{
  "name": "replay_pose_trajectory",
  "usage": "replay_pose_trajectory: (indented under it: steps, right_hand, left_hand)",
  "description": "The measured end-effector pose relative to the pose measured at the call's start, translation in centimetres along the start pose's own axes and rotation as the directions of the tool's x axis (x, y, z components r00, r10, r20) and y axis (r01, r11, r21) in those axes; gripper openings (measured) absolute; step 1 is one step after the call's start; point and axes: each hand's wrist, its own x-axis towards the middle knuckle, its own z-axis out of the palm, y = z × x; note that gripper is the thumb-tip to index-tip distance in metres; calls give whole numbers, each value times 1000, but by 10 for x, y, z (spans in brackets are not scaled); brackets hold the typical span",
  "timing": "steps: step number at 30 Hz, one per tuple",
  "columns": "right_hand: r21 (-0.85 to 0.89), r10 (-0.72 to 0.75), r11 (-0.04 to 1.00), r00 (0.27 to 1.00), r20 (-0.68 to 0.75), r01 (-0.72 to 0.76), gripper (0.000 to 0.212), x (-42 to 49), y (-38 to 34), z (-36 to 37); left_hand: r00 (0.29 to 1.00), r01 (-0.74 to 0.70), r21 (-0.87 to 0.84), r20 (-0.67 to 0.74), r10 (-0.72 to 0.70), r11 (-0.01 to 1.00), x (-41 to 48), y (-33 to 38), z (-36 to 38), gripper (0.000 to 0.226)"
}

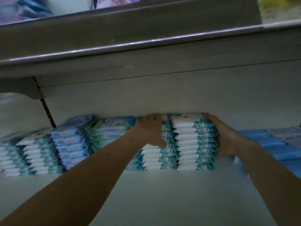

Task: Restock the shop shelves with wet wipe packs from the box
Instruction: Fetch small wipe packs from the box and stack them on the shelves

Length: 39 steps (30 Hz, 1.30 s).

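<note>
Forearms reach toward 12 o'clock over the shelf (162,193), left hand (150,129) flat-fingered atop and right hand (224,137) flat against the wet wipe packs (193,144), gripping nothing; even inward pressure should square both stacks.

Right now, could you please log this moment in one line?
left hand on left teal stack | right hand pressing right teal stack | both stacks on shelf
</note>
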Motion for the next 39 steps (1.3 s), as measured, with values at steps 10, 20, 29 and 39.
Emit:
replay_pose_trajectory:
  steps: [10, 20, 29, 39]
  right_hand:
    - [-336, -29, 941, 981, -190, -38, 66, -21, -14, 12]
    - [-997, -685, 5, 727, 48, 71, 50, -12, -21, 72]
    - [-978, -652, -94, 731, 204, 189, 52, -7, -7, 72]
    - [-904, -597, -296, 679, 427, 308, 67, -1, 5, 78]
  left_hand:
    - [999, 19, 101, -37, -15, 995, -7, -4, 0, 103]
    - [979, 202, 48, -4, -202, 978, -24, -26, -6, 103]
    - [985, 172, 19, 2, -172, 985, -24, -40, -2, 102]
    - [979, 202, 48, -27, -201, 978, -26, -36, 3, 107]
